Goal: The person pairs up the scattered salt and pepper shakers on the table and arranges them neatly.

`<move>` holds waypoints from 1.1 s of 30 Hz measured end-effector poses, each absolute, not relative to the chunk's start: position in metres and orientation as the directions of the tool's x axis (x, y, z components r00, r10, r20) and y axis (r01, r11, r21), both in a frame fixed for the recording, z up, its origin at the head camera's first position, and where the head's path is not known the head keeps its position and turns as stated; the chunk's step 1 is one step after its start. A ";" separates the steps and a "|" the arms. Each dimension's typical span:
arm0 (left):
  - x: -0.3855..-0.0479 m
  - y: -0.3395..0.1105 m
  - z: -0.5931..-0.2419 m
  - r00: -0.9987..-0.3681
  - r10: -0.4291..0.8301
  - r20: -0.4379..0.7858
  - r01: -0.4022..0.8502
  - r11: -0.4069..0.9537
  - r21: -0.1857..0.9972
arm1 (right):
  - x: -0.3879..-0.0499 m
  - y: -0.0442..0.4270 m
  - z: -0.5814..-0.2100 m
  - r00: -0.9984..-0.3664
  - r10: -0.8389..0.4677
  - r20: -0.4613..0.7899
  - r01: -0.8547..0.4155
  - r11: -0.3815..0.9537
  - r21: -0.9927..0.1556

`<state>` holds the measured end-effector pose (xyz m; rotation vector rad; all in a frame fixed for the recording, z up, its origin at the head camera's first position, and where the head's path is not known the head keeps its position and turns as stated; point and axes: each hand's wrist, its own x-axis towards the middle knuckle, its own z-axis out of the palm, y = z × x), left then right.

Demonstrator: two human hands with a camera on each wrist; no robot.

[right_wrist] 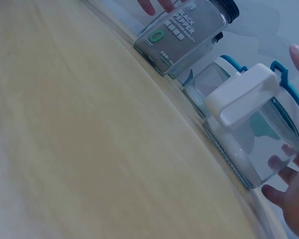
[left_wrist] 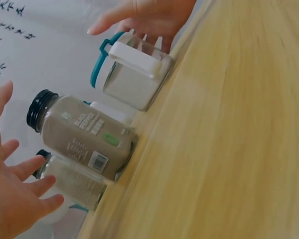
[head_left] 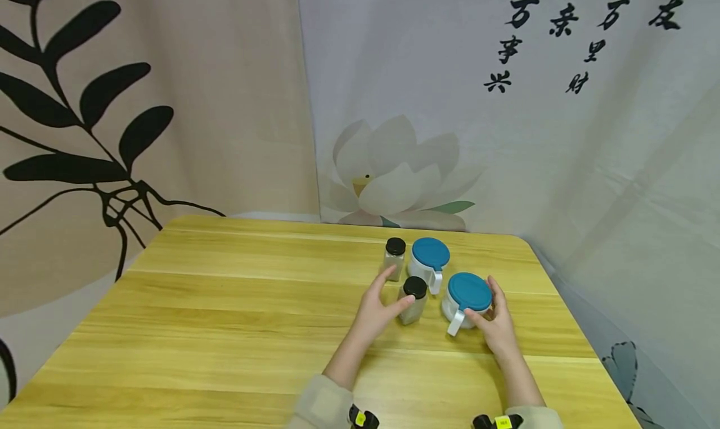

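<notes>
Looks forward and down from the head, well back, over the table (head_left: 236,316). From each wrist, peers close and low across it, tilted opposite ways, sharing the pepper jar (left_wrist: 84,135) and front blue-lidded jar (left_wrist: 133,79).

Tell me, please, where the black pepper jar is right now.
In the head view, the black pepper jar stands right of centre on the table, between the left hand and the nearer blue-lidded jar.

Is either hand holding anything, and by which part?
Nothing seems held: left hand spread beside the pepper jar, right hand around the nearer blue-lidded jar, contact unclear.
</notes>
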<state>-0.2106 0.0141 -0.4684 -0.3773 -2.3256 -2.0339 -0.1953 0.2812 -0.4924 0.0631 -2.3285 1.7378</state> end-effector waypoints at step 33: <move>-0.215 0.044 -0.478 -0.967 0.153 0.205 0.214 0.046 0.976 | -0.199 0.279 -0.502 -0.980 0.104 0.169 -0.144 0.216 -0.966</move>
